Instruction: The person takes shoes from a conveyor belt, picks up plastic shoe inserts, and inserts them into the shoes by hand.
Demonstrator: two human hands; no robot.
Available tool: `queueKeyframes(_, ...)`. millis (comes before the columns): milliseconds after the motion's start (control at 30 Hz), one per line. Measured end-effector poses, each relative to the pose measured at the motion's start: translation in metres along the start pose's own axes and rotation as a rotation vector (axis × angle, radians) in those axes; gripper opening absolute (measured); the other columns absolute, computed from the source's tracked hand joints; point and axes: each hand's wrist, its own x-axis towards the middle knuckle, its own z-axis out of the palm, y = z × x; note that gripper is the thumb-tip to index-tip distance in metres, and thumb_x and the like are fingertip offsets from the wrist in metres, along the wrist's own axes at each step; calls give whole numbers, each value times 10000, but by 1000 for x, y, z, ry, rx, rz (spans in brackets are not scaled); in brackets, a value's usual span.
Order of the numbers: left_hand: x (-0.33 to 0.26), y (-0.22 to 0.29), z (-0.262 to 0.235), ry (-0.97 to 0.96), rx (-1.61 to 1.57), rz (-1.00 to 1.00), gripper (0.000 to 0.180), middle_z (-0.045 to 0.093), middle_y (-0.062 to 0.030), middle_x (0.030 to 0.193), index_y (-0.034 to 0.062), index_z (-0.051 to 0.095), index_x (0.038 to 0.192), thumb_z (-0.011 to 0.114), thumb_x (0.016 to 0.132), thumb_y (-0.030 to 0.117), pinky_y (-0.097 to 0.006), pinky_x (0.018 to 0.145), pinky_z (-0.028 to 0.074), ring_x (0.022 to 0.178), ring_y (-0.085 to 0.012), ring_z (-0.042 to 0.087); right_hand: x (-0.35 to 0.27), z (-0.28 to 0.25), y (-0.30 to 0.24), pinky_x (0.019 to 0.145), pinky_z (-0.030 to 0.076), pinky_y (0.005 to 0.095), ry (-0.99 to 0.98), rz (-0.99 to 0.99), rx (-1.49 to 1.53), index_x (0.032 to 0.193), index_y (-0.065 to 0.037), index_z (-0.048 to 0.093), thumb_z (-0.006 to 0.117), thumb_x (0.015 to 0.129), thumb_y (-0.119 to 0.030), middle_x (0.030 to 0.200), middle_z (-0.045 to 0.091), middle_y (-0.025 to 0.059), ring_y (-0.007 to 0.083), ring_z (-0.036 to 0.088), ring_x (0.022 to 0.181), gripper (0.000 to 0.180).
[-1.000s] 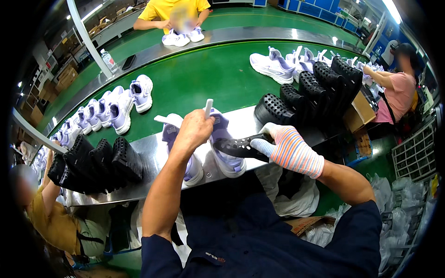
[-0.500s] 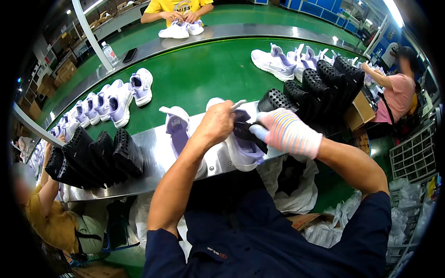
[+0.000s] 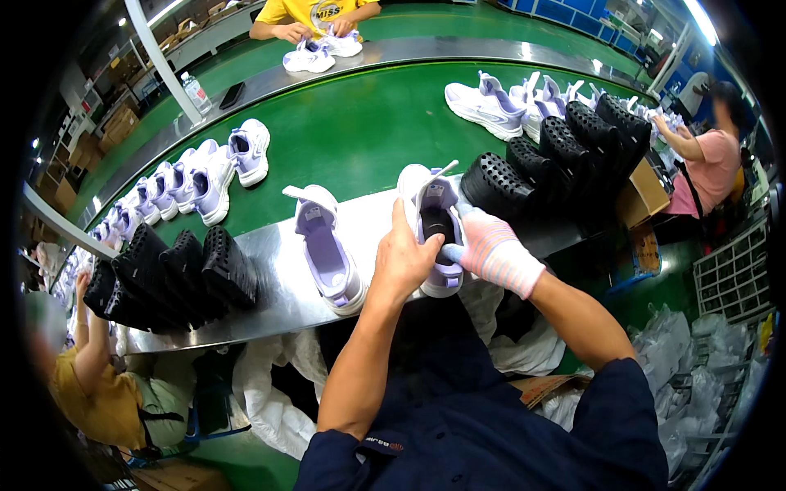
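Note:
A white and lavender sneaker rests on the metal edge of the line before me, its toe pointing away. Inside its opening lies a flat black insole. My bare left hand is closed around the left side of this sneaker, thumb at the opening over the insole. On the other side, my right hand, in a striped knitted glove, grips the sneaker's right side near the heel; some of its fingertips are hidden. A second sneaker stands just left, tongue pulled up, with a lavender inside.
Black perforated shoe-shaped blocks stand in a left group and a right group. More sneakers line the green belt at left and right. Co-workers sit left, right and across. A bottle and phone lie far left.
The black insole, held tilted at the sneaker's opening before, now lies down inside it. My left hand has moved from the tongue down to the sneaker's side; my right hand shifted slightly nearer.

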Motion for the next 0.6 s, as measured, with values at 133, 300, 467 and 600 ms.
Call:
queueKeyframes(133, 19, -17, 9, -191, 20, -158, 979, 692, -344, 1157, -81, 283, 1569, 806, 796, 212, -470, 983, 540, 1105, -431, 704, 26, 22, 25, 860, 571, 498, -143, 83, 26, 1115, 28, 659, 723, 857, -305, 943, 727, 273, 441, 716, 952, 426)
queueKeyframes(300, 27, -13, 25, -87, 386, -210, 845, 729, -314, 981, -110, 326, 1528, 702, 821, 159, -538, 890, 560, 967, -479, 722, 35, 33, 15, 859, 581, 499, -104, 217, -200, 1074, -17, 696, 724, 858, -309, 954, 740, 242, 420, 726, 950, 365)
queueKeyframes(467, 28, -22, 36, 19, 467, -169, 682, 725, -320, 911, -107, 457, 1465, 629, 836, 92, -562, 849, 560, 919, -490, 725, 38, 38, 12, 836, 581, 509, -17, 244, -192, 1022, -6, 713, 749, 825, -323, 911, 728, 260, 430, 720, 925, 375)
queueKeyframes(600, 23, -36, 28, 14, 363, -46, 708, 729, -314, 929, -106, 434, 1486, 653, 850, 113, -548, 854, 564, 937, -477, 728, 37, 32, 22, 838, 575, 505, -46, 186, -129, 1017, 1, 714, 747, 827, -354, 909, 723, 269, 436, 715, 929, 404)
